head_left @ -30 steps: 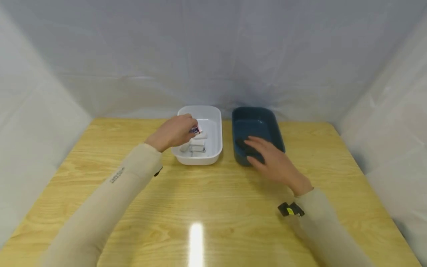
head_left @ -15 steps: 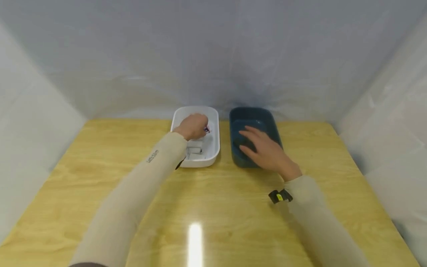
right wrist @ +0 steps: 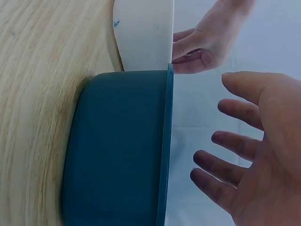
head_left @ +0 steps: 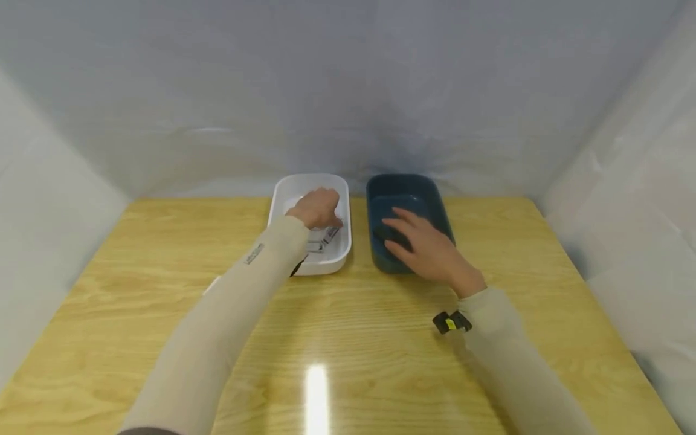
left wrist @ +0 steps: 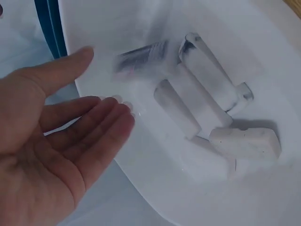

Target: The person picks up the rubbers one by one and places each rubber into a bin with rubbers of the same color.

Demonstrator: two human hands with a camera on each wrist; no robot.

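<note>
A bright streak of glare lies on the near part of the wooden table (head_left: 163, 254), between the two beige-sleeved forearms. On the right sleeve, a small black clip with a yellow mark (head_left: 451, 322) sits just under the wrist. Further on, the right hand (head_left: 426, 249) hovers palm down over the near end of the dark blue tray (head_left: 438, 208); its fingers are spread and relaxed, grasping nothing. The right wrist view shows the same right hand (right wrist: 263, 155) beside and above the rim of the dark blue tray (right wrist: 117, 155), apart from it, with the fingers loosely extended. Whether anything lies in that tray under the hand cannot be told.

Just to the left, nearly touching the blue tray's side, stands the white tray (head_left: 283, 196). The left hand (head_left: 317, 208) is over its middle. In the left wrist view the left hand (left wrist: 51, 155) is released: palm open, fingers straight and together, thumb out, holding nothing. Just beyond its fingertips a small labelled white piece (left wrist: 141, 55) is blurred, close to the tray's wall; whether it rests on the floor of the tray cannot be told. Next to it, on the bottom of the white tray (left wrist: 225, 28), a cluster of white erasers (left wrist: 207, 113) lies piled together, touching one another.

Behind both trays rises the pale plastic sheeting (head_left: 348, 90) that closes off the far edge and both sides of the table
</note>
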